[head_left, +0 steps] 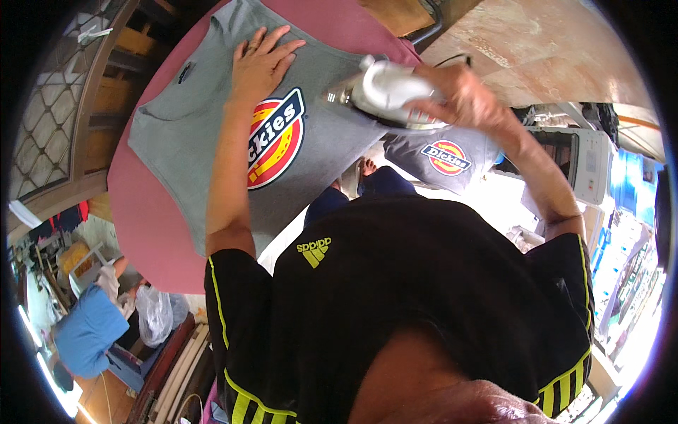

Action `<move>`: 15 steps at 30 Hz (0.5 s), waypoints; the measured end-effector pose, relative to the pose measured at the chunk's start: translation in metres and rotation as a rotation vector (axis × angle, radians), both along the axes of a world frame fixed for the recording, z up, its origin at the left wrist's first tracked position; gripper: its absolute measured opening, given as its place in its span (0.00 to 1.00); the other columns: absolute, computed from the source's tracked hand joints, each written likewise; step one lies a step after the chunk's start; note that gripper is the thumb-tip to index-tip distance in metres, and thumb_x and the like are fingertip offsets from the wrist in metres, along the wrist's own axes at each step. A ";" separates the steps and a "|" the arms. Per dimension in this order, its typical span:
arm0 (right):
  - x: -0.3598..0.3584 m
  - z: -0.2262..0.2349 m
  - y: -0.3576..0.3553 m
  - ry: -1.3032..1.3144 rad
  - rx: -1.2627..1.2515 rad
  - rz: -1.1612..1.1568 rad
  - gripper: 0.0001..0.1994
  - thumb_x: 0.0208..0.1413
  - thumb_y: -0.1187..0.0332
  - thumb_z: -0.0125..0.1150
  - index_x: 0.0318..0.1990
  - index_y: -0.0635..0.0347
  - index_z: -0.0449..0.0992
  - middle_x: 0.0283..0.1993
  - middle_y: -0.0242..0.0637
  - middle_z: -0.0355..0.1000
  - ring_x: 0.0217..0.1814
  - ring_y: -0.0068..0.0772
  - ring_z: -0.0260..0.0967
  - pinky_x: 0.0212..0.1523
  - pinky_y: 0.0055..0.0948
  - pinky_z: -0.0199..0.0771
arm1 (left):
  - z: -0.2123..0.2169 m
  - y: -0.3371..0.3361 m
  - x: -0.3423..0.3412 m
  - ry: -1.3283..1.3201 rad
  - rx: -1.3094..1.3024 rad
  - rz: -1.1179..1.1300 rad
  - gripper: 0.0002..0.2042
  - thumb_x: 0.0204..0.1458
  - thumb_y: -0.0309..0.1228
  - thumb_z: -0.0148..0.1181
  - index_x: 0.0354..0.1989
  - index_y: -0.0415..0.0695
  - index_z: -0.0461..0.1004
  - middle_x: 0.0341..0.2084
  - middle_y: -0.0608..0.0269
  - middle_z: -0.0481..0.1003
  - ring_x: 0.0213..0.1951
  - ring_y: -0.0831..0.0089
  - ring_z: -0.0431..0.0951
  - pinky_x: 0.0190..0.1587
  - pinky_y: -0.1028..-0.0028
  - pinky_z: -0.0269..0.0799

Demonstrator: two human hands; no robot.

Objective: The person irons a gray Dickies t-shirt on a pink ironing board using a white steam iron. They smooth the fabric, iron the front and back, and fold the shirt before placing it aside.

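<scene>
A grey sleeveless shirt (pixel 183 134) with a large round red, yellow and black print lies spread over a pink-covered ironing surface (pixel 152 212). My left hand (pixel 263 67) rests on the cloth above the print, palm down with its fingers apart. In my right hand (pixel 462 95), blurred by motion, is the white handle of a clothes iron (pixel 385 85). The iron sits over the shirt's right side, its tip toward the print. Whether its sole touches the cloth I cannot tell. A dark cord shows behind my right hand.
Another grey garment (pixel 409 159) with a similar print lies beyond the shirt's right edge, near my feet. A white boxy appliance (pixel 590 166) stands to the right. At lower left are a person in a blue top (pixel 92 328) and a plastic bag (pixel 153 314). A lattice window (pixel 46 120) is at far left.
</scene>
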State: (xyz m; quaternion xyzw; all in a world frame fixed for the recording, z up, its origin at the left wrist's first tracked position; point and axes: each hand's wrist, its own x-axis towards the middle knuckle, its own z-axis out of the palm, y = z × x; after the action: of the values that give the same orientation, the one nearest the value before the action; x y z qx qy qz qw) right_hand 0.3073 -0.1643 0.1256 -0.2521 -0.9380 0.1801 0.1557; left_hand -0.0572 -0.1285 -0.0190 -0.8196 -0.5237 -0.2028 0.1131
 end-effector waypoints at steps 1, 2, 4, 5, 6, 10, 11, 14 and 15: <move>-0.005 -0.012 -0.013 0.036 -0.060 0.010 0.21 0.51 0.60 0.74 0.45 0.68 0.76 0.32 0.50 0.78 0.33 0.46 0.81 0.35 0.38 0.81 | 0.000 0.003 -0.002 0.000 -0.012 -0.013 0.16 0.65 0.45 0.47 0.60 0.74 0.72 0.68 0.82 0.63 0.70 0.64 0.60 0.70 0.53 0.47; -0.009 -0.018 -0.025 -0.005 -0.029 -0.014 0.22 0.49 0.60 0.75 0.44 0.67 0.76 0.32 0.50 0.78 0.34 0.47 0.81 0.35 0.40 0.81 | -0.001 0.007 -0.002 0.000 -0.024 -0.023 0.17 0.66 0.47 0.46 0.60 0.75 0.72 0.69 0.83 0.61 0.70 0.65 0.59 0.71 0.54 0.45; -0.013 -0.032 -0.036 -0.058 -0.002 -0.007 0.22 0.48 0.60 0.76 0.45 0.66 0.77 0.34 0.50 0.79 0.34 0.48 0.81 0.35 0.40 0.82 | -0.001 0.008 -0.001 0.026 -0.032 0.010 0.19 0.65 0.48 0.46 0.64 0.72 0.69 0.69 0.81 0.61 0.71 0.65 0.58 0.71 0.53 0.45; -0.011 -0.035 -0.035 -0.014 0.049 -0.008 0.22 0.49 0.60 0.75 0.45 0.65 0.77 0.33 0.50 0.79 0.34 0.47 0.81 0.35 0.38 0.82 | -0.003 0.009 0.002 0.009 -0.026 0.024 0.20 0.65 0.48 0.46 0.65 0.71 0.68 0.69 0.81 0.61 0.71 0.64 0.58 0.71 0.53 0.45; -0.012 -0.034 -0.030 -0.040 0.043 -0.044 0.22 0.49 0.60 0.75 0.45 0.65 0.77 0.32 0.50 0.79 0.33 0.46 0.81 0.35 0.38 0.82 | -0.005 0.008 0.001 -0.006 -0.026 0.042 0.21 0.65 0.49 0.46 0.66 0.70 0.67 0.69 0.80 0.61 0.71 0.64 0.58 0.72 0.53 0.45; -0.012 -0.032 0.014 -0.085 -0.050 -0.150 0.19 0.52 0.59 0.73 0.45 0.63 0.78 0.34 0.48 0.81 0.32 0.40 0.82 0.34 0.36 0.84 | -0.009 0.006 0.004 -0.015 -0.032 0.150 0.27 0.64 0.52 0.45 0.71 0.61 0.60 0.72 0.73 0.56 0.73 0.65 0.53 0.72 0.52 0.43; -0.009 -0.027 0.018 -0.102 -0.062 -0.126 0.19 0.52 0.60 0.73 0.45 0.64 0.78 0.34 0.48 0.81 0.33 0.40 0.82 0.35 0.35 0.84 | -0.008 0.007 0.006 0.029 -0.064 0.200 0.28 0.64 0.53 0.45 0.72 0.60 0.59 0.73 0.71 0.55 0.74 0.64 0.52 0.72 0.52 0.42; 0.001 -0.032 0.010 -0.099 -0.085 -0.069 0.19 0.51 0.61 0.73 0.45 0.64 0.78 0.34 0.48 0.81 0.33 0.41 0.82 0.36 0.34 0.84 | -0.010 0.007 0.005 -0.011 -0.050 0.221 0.28 0.63 0.53 0.44 0.70 0.61 0.61 0.73 0.69 0.55 0.73 0.62 0.52 0.72 0.51 0.41; 0.002 -0.033 0.006 -0.088 -0.088 -0.054 0.19 0.51 0.61 0.73 0.45 0.64 0.78 0.34 0.48 0.81 0.34 0.41 0.82 0.36 0.34 0.84 | -0.009 0.007 0.005 0.000 -0.057 0.223 0.27 0.64 0.53 0.44 0.71 0.62 0.61 0.73 0.68 0.55 0.73 0.61 0.52 0.72 0.50 0.41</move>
State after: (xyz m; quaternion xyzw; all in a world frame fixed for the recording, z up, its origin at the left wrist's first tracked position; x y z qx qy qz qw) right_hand 0.3093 -0.1584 0.0923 -0.2914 -0.9280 0.2058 0.1078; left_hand -0.0526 -0.1215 -0.0279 -0.7590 -0.6173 -0.1741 0.1118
